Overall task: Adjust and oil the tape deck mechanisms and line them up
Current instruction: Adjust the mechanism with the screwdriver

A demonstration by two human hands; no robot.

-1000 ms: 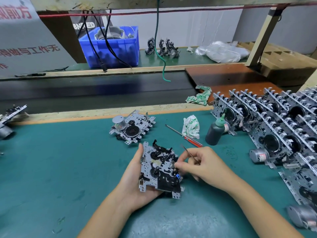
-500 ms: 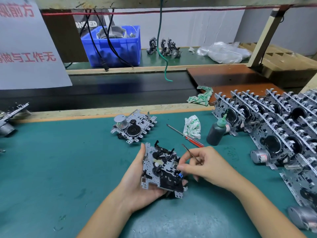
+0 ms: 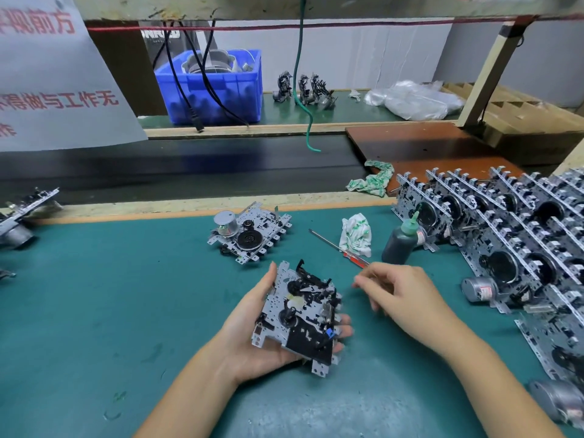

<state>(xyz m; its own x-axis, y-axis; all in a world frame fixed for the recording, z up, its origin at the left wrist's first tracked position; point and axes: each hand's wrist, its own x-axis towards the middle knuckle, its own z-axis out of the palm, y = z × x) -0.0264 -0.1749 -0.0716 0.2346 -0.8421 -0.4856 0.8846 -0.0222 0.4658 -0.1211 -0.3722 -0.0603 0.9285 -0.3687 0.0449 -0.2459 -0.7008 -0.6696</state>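
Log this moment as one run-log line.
left hand: holds tape mechanism | right hand: apart from it, blurred | oil bottle: upright on mat

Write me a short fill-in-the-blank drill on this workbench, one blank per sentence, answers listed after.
1. The left hand holds a tape deck mechanism while a second mechanism lies on the ____ mat.
2. The dark oil bottle has a ____ nozzle.
3. The screwdriver on the mat has a ____ handle.
4. The crate on the far shelf is ____.

Answers: green; green; red; blue
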